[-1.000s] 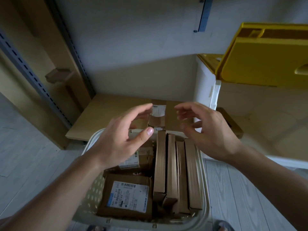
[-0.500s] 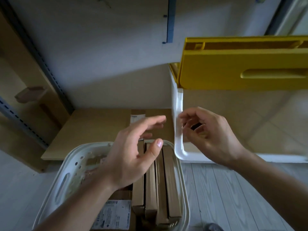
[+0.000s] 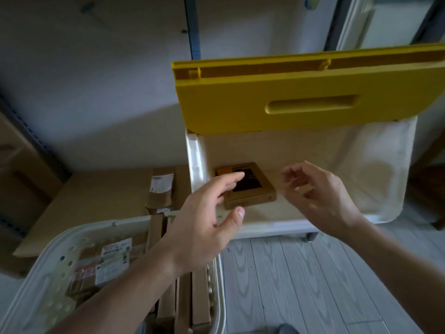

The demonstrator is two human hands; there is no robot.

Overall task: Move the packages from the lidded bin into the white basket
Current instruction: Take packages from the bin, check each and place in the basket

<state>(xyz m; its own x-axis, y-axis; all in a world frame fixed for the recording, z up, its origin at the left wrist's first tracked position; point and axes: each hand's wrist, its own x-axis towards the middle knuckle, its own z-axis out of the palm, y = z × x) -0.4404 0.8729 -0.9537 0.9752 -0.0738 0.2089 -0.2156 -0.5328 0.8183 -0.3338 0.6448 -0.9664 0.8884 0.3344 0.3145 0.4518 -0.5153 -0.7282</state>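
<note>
The white bin stands open at the right with its yellow lid raised. One brown cardboard package with a dark label lies on its floor near the left wall. My left hand hovers over the bin's front left corner, fingers spread and empty, fingertips just above the package. My right hand floats inside the bin to the right of the package, fingers loosely curled, holding nothing. The white basket at lower left holds several brown packages, some flat with labels, some on edge.
A flat cardboard box lies on the floor behind the basket, with a small labelled package on it. A metal shelf upright runs along the left. Grey plank floor lies in front of the bin.
The view has swung right from the basket to the bin. Both hands moved from above the basket to the bin's opening, and the package inside has come into sight.
</note>
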